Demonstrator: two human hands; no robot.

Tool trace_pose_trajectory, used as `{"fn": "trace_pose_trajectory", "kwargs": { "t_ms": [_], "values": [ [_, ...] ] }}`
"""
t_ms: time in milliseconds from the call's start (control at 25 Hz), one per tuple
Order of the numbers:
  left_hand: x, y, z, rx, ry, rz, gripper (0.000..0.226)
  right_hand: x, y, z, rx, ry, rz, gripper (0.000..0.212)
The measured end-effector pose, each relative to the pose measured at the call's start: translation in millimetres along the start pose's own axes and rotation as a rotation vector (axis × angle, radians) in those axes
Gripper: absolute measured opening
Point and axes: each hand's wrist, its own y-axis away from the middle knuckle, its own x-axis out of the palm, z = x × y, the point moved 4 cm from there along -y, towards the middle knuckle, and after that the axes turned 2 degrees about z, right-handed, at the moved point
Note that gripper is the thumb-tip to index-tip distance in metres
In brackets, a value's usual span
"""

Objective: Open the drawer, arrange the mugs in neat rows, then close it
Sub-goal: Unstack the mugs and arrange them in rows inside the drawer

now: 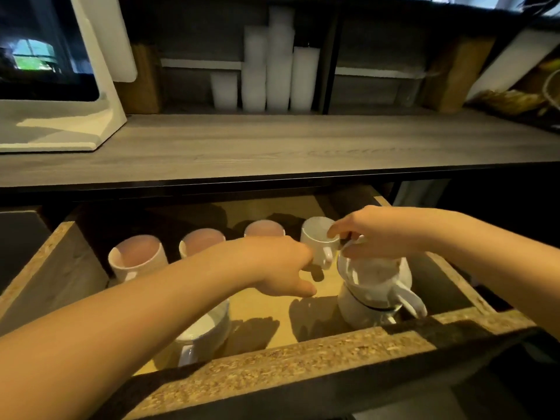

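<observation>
The drawer [303, 356] stands pulled out under the countertop. Along its back stand three mugs with pinkish insides: left mug [138, 256], middle mug [201, 241] and third mug [263, 230]. To their right is a small white mug [316, 237], handle toward me; my right hand [375, 234] pinches its rim from the right, lower fingers over a tilted stack of white mugs [372, 286]. My left hand [281, 268] reaches across the drawer, its fingers bent beside the small mug's base and holding nothing. Another white mug [206, 331] sits front left, partly hidden by my forearm.
A grey wooden countertop [272, 147] overhangs the drawer's back. On it stand a white screen stand [60, 125] at the left and stacks of white cups [272, 65] at the rear. The drawer's chipboard side walls [48, 268] bound the mugs.
</observation>
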Motion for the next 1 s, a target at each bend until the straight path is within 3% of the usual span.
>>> {"fn": "trace_pose_trajectory", "kwargs": {
  "t_ms": [160, 360, 560, 720, 1000],
  "values": [
    [2.6, -29.7, -26.7, 0.019, -0.020, -0.021, 0.055, -3.8, 22.8, -24.1, 0.016, -0.082, -0.022, 0.041],
    [6.6, -58.0, -31.8, 0.044, 0.158, 0.032, 0.076, -2.4, 33.9, -32.1, 0.018, 0.011, -0.075, 0.034],
    [8.8, -69.0, -30.8, 0.068, 0.277, -0.035, 0.093, 5.2, 33.8, -52.6, 0.099, -0.055, -0.003, 0.030],
    [13.6, -74.3, -32.9, 0.106, 0.338, -0.133, 0.091, 9.6, 31.3, -61.1, 0.187, -0.185, -0.005, 0.030],
    [-10.3, -65.4, -36.9, 0.100, 0.234, -0.279, 0.086, -3.3, 34.9, -60.3, 0.210, -0.117, 0.011, 0.030]
  ]
}}
